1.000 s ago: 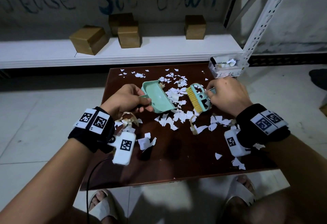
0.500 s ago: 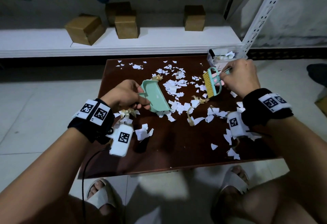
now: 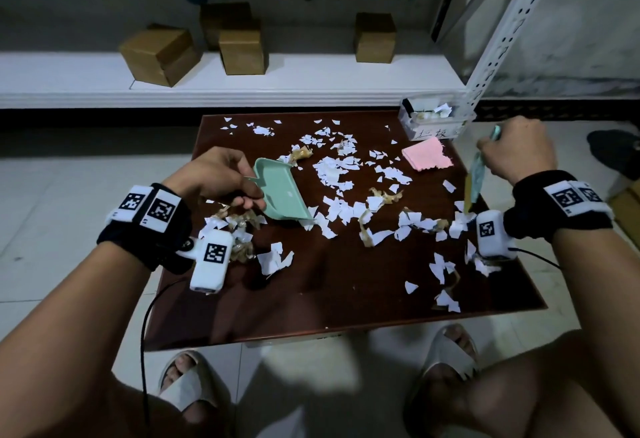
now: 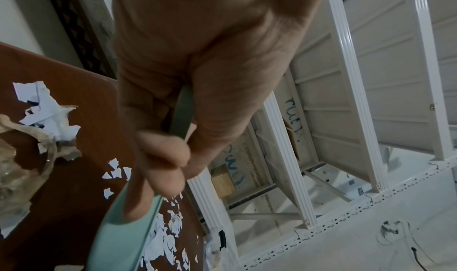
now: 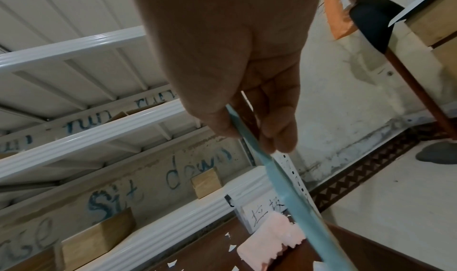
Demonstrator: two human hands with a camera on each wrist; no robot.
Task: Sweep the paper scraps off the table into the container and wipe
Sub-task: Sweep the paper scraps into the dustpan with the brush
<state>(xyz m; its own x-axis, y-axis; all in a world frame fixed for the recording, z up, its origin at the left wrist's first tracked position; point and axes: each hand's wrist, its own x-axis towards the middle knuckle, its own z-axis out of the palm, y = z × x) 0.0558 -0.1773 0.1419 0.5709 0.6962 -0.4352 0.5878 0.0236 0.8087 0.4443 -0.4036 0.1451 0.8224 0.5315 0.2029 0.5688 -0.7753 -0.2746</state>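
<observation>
White and brown paper scraps (image 3: 337, 171) lie scattered over the dark wooden table (image 3: 346, 302). My left hand (image 3: 221, 178) grips the handle of a mint-green dustpan (image 3: 282, 192), whose lip rests on the table left of centre; the left wrist view shows the dustpan (image 4: 123, 236) under my curled fingers (image 4: 160, 158). At the table's right edge my right hand (image 3: 516, 150) grips a teal brush (image 3: 475, 181) with yellow bristles pointing down; its handle (image 5: 284, 177) is pinched in the right wrist view. A clear container (image 3: 433, 119) holding some scraps stands at the back right corner.
A pink cloth (image 3: 427, 159) lies in front of the container. Behind the table runs a low white shelf (image 3: 311, 81) with several cardboard boxes (image 3: 159, 55), and a white perforated post (image 3: 502, 32) rises beside the container. My slippered feet (image 3: 188, 385) are at the front edge.
My right hand has carried the brush from the middle of the table out to its right edge, uncovering the pink cloth. The left hand and dustpan have stayed about where they were.
</observation>
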